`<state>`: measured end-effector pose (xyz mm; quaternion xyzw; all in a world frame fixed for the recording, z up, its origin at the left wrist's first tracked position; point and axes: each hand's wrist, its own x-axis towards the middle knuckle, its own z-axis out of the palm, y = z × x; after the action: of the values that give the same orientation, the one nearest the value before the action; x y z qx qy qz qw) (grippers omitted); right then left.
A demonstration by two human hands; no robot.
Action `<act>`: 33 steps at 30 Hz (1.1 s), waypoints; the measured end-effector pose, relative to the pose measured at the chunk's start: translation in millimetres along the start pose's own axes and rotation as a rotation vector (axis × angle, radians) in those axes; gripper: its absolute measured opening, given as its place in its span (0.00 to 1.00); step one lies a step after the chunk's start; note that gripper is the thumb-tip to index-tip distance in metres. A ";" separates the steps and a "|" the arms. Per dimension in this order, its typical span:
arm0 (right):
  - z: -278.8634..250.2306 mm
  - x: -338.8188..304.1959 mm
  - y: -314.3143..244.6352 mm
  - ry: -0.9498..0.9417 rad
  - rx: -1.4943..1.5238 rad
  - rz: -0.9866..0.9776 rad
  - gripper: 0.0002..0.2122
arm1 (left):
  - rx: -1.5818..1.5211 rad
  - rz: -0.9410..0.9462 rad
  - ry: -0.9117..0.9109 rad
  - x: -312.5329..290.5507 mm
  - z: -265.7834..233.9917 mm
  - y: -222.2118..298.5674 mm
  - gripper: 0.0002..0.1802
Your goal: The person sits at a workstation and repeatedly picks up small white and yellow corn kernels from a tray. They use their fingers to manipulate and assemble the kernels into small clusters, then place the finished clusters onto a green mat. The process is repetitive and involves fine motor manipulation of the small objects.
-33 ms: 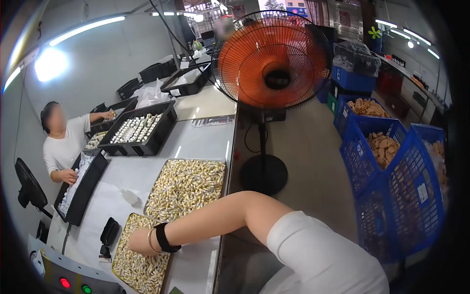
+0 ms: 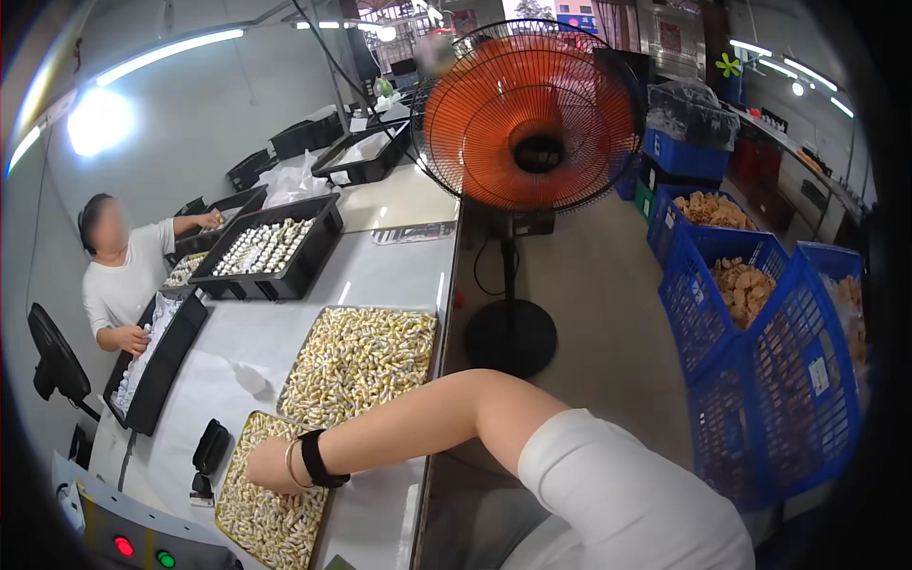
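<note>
My right hand (image 2: pixel 272 465) is down among small cream, yellow and greyish oblong pieces in the nearer shallow yellow-rimmed tray (image 2: pixel 228 534). Its fingers are turned away and hidden, so I cannot tell whether they grip any piece. A black band and a bangle circle that wrist. Just beyond lies a second tray (image 2: pixel 438 332), spread full of the same kind of pieces (image 2: pixel 361 366). To the left of the hand are a black case (image 2: pixel 211 446) and dark glasses (image 2: pixel 201 488). My left hand is out of view.
A white squeeze bottle (image 2: pixel 249 378) lies on the table (image 2: pixel 380 256). At the far left, a co-worker (image 2: pixel 133 266) reaches into black crates (image 2: pixel 157 399). An orange-bladed fan (image 2: pixel 532 123) stands by the table edge. Blue crates (image 2: pixel 731 408) line the right side. A control box (image 2: pixel 142 532) is near-left.
</note>
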<state>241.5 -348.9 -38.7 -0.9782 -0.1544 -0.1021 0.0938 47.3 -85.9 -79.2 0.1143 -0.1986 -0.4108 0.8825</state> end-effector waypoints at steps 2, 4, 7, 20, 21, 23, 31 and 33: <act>-4.5 -1.2 -6.1 -0.001 -0.012 0.030 0.03 | 0.028 0.037 0.072 -5.0 0.2 1.0 0.09; -6.9 -7.8 -5.1 -0.010 -0.016 0.054 0.03 | -0.022 0.132 0.051 -3.9 -11.0 -10.4 0.12; -14.3 -6.8 -5.6 0.006 0.009 -0.012 0.03 | -0.013 0.180 0.080 -2.7 -11.2 -6.5 0.13; -37.3 -72.3 -31.4 0.005 0.770 -0.197 0.02 | 0.027 0.125 0.225 -2.2 -11.3 4.1 0.15; -38.9 -79.2 -38.8 -0.110 0.791 -0.183 0.03 | 0.066 0.143 0.267 -0.2 -6.4 5.8 0.15; -40.6 -91.6 -45.9 -0.199 0.790 -0.215 0.04 | 0.132 0.119 0.332 5.3 -1.7 9.9 0.14; -41.3 -93.1 -48.9 -0.388 0.967 -0.101 0.15 | 0.223 0.117 0.210 5.6 -37.9 3.2 0.23; -49.2 -101.8 -56.4 -0.384 1.003 0.000 0.12 | 0.109 0.137 0.346 21.8 -20.9 4.2 0.20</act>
<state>120.2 -335.5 -6.2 -0.8146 -0.1985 0.1647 0.5196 72.1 -99.2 -90.8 0.2170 -0.0732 -0.3126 0.9219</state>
